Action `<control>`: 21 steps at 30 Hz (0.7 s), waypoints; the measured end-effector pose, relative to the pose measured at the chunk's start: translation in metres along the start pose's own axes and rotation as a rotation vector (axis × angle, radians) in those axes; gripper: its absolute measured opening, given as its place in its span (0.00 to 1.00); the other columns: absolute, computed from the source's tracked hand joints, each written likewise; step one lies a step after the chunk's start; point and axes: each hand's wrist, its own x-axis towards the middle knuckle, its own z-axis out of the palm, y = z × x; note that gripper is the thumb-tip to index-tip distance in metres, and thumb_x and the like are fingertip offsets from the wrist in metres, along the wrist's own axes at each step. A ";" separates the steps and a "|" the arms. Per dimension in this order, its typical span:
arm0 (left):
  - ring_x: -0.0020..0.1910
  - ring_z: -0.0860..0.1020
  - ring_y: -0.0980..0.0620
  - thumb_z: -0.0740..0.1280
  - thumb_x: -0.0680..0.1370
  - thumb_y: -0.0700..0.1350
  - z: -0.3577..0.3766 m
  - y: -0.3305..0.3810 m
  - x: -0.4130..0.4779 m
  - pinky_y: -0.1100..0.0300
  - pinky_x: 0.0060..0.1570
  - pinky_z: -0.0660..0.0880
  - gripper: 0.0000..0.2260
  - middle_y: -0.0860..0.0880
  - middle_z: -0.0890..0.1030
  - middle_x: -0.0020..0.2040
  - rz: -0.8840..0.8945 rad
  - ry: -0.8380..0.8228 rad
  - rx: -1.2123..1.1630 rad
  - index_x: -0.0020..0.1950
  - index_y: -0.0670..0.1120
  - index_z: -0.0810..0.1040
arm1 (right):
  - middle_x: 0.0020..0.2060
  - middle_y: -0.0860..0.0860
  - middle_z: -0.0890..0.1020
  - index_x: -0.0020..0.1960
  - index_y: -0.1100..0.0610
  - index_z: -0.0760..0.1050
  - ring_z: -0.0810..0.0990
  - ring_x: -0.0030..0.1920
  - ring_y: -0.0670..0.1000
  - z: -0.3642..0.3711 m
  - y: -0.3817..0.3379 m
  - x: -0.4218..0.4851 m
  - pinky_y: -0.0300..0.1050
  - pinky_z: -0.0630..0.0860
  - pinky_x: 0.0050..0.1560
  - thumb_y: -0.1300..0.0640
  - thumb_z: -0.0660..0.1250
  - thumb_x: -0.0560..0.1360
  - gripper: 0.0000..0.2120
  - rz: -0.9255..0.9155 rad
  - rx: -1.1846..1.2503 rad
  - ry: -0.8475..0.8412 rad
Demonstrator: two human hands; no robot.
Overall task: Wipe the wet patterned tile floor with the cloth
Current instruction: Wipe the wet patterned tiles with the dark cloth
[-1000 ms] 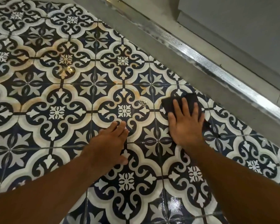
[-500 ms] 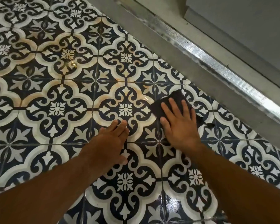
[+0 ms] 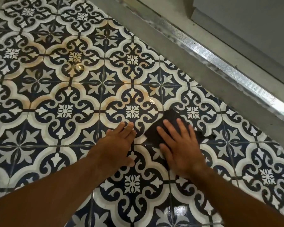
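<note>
The floor (image 3: pixel 64 110) is blue, black and white patterned tile with orange-brown staining and glossy wet spots. A dark cloth (image 3: pixel 167 122) lies flat on it near the centre right. My right hand (image 3: pixel 179 145) presses down on the cloth with fingers spread, covering its near part; a corner of the cloth sticks out to the right. My left hand (image 3: pixel 116 145) rests flat on the bare tile just left of the cloth, fingers together, holding nothing. A small shiny droplet patch (image 3: pixel 152 101) sits just beyond the cloth.
A grey concrete sill (image 3: pixel 179 51) with a shiny metal track (image 3: pixel 220 63) runs diagonally along the tile's right edge. Beyond it rises a grey wall or door panel (image 3: pixel 252 22). Wet sheen shows on tiles at the bottom (image 3: pixel 179 210).
My right hand has slid the cloth leftward and toward me, away from the sill, ending close beside my left hand. The left hand stays planted on the tile.
</note>
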 end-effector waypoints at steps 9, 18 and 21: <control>0.76 0.53 0.54 0.69 0.72 0.62 -0.001 -0.011 0.000 0.54 0.70 0.57 0.40 0.55 0.53 0.79 0.022 0.118 -0.147 0.78 0.53 0.54 | 0.79 0.47 0.44 0.78 0.42 0.42 0.36 0.77 0.57 -0.002 -0.056 0.047 0.64 0.35 0.73 0.36 0.35 0.79 0.29 0.312 0.102 0.072; 0.55 0.78 0.46 0.65 0.79 0.46 -0.017 -0.070 -0.063 0.58 0.53 0.70 0.16 0.44 0.81 0.59 -0.194 0.578 -0.328 0.66 0.47 0.76 | 0.78 0.45 0.51 0.77 0.41 0.51 0.43 0.78 0.57 0.014 -0.103 -0.012 0.65 0.42 0.73 0.39 0.46 0.82 0.25 -0.386 -0.022 -0.031; 0.50 0.80 0.43 0.66 0.78 0.43 -0.003 -0.074 -0.082 0.59 0.49 0.69 0.13 0.41 0.82 0.54 -0.213 0.627 -0.325 0.62 0.43 0.79 | 0.78 0.44 0.47 0.78 0.41 0.49 0.39 0.78 0.55 0.010 -0.106 0.012 0.66 0.41 0.74 0.38 0.41 0.82 0.25 -0.135 0.101 0.024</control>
